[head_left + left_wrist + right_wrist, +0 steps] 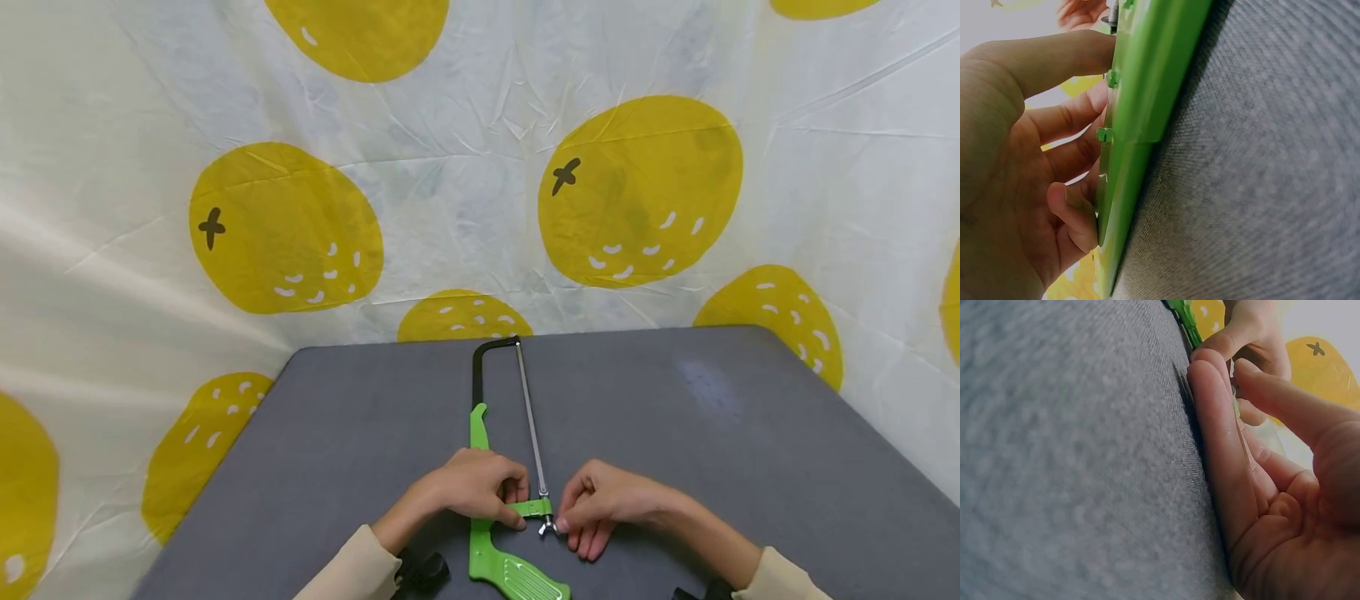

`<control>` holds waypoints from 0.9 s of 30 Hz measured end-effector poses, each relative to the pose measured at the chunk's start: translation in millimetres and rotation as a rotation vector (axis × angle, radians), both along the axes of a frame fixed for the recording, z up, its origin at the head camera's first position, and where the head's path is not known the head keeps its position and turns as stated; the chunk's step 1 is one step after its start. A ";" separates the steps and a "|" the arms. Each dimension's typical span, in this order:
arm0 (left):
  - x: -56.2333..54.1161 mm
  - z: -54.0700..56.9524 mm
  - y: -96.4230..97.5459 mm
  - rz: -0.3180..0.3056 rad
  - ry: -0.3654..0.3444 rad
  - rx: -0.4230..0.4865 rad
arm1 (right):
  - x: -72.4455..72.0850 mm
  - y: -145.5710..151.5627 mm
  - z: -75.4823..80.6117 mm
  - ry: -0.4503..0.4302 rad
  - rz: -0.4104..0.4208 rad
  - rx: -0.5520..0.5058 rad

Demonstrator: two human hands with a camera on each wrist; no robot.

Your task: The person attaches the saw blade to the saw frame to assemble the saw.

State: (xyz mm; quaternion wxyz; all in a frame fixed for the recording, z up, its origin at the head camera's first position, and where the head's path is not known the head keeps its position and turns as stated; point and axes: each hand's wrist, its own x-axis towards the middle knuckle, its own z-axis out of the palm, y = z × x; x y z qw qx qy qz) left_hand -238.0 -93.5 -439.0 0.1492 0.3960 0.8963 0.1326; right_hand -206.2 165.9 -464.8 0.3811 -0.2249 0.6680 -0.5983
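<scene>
A hacksaw (480,433) with a green and black frame lies on the grey table, its black end pointing away. Its thin metal blade (529,408) runs along the right side, down to a short green cross arm (534,507). My left hand (476,485) lies over the frame and pinches that arm between thumb and curled fingers. A small metal wing nut (547,527) sticks out below the arm. At its right wing, my right hand (611,504) pinches with thumb and forefinger, the other fingers hanging below. In the right wrist view the fingertips partly hide the nut.
The grey table (652,400) reaches back to a white cloth (465,208) with yellow fruit prints, which hangs behind and at both sides. The green handle (528,579) of the saw points toward me at the near edge of the view.
</scene>
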 end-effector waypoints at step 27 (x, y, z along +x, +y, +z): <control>0.4 0.6 1.8 0.006 0.004 0.001 | 3.4 -3.1 -4.6 0.044 -0.003 -0.026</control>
